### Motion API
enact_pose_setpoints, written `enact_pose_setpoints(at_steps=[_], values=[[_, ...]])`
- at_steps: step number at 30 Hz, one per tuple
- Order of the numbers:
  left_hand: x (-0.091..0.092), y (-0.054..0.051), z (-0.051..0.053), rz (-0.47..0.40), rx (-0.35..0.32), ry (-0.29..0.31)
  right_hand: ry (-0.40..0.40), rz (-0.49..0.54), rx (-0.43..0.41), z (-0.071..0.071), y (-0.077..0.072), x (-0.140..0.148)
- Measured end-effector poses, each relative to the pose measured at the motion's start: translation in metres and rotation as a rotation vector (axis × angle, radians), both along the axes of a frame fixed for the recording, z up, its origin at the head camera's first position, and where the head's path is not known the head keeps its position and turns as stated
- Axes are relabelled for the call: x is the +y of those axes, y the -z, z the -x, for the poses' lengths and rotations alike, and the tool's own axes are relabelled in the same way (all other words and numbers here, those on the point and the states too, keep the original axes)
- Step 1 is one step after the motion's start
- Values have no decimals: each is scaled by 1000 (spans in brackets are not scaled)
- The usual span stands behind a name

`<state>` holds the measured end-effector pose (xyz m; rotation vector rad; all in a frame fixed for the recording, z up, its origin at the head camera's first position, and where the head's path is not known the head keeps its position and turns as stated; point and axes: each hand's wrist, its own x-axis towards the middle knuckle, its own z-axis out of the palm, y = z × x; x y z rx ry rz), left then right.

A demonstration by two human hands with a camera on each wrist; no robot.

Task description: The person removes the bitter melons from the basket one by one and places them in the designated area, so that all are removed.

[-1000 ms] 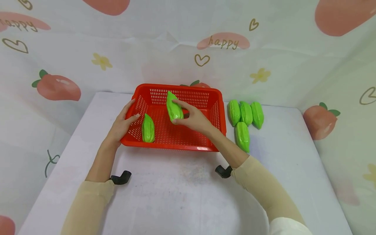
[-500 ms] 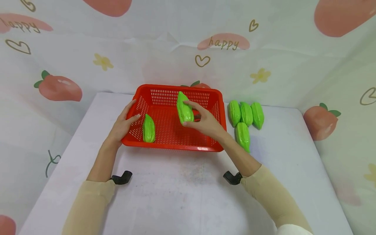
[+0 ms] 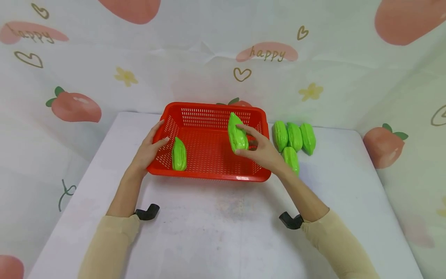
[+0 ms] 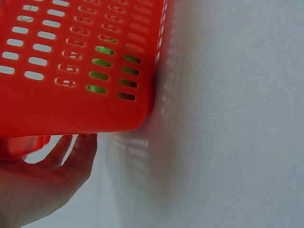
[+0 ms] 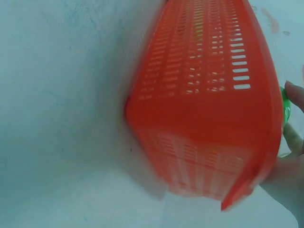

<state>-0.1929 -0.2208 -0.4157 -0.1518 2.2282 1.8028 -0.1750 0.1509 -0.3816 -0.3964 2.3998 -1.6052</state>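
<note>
In the head view, a red plastic basket (image 3: 209, 175) with slotted walls stands on the table. My left hand (image 3: 145, 154) grips its left rim, thumb over the edge and fingers outside; the left wrist view shows those fingers (image 4: 78, 156) beside the rim. My right hand (image 3: 263, 153) pinches a bright green ridged fruit (image 3: 237, 133) with a pointed tip, above the right part of the basket. Another such green fruit (image 3: 179, 155) lies inside at the left. In the right wrist view, the basket wall hides most of the held fruit (image 5: 286, 107).
Several more green fruits (image 3: 294, 136) lie in a cluster on the white table (image 3: 216, 232), right of the basket. Behind it hangs a printed cloth (image 3: 209, 58). Black curved pieces (image 3: 148, 212) stick out at both wrists.
My right hand has moved right with the green fruit, from the basket's middle toward its right side. The left hand keeps its place on the rim. The head view has shifted slightly.
</note>
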Motion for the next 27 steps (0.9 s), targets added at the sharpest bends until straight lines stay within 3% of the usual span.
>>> enact_pose_setpoints(at_steps=[13, 27], values=[[1, 0, 0, -10, -1, 1, 27, -32, -16, -13, -8, 20], [0, 0, 0, -17, -5, -5, 44, 45, -51, -26, -9, 48]])
